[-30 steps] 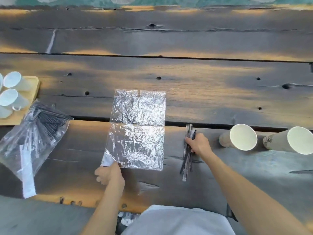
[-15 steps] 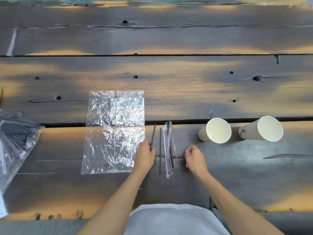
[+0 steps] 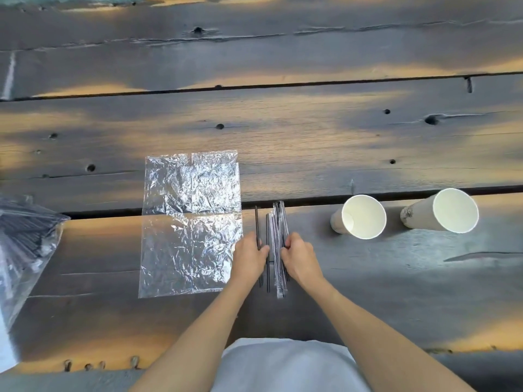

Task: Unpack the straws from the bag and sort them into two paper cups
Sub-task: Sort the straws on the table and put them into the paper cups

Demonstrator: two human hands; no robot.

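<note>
A flat, crinkled clear plastic bag (image 3: 191,224) lies on the wooden table. Just right of it lies a small pile of thin black straws (image 3: 278,222), some in clear wrappers, pointing away from me. My left hand (image 3: 249,257) rests on the left side of the pile, its fingers touching two bare black straws. My right hand (image 3: 297,257) presses on the wrapped straws from the right. Two white paper cups stand to the right: the nearer cup (image 3: 360,217) and the farther cup (image 3: 450,212). Both look empty.
A second clear bag full of black straws (image 3: 22,244) lies at the left edge. The table (image 3: 311,142) is made of dark planks with gaps and knot holes. Its near edge runs just in front of my body.
My left hand left the flat bag's corner and came to the straws. My right hand shifted down and right, then closed in on the pile. The straws spread apart slightly.
</note>
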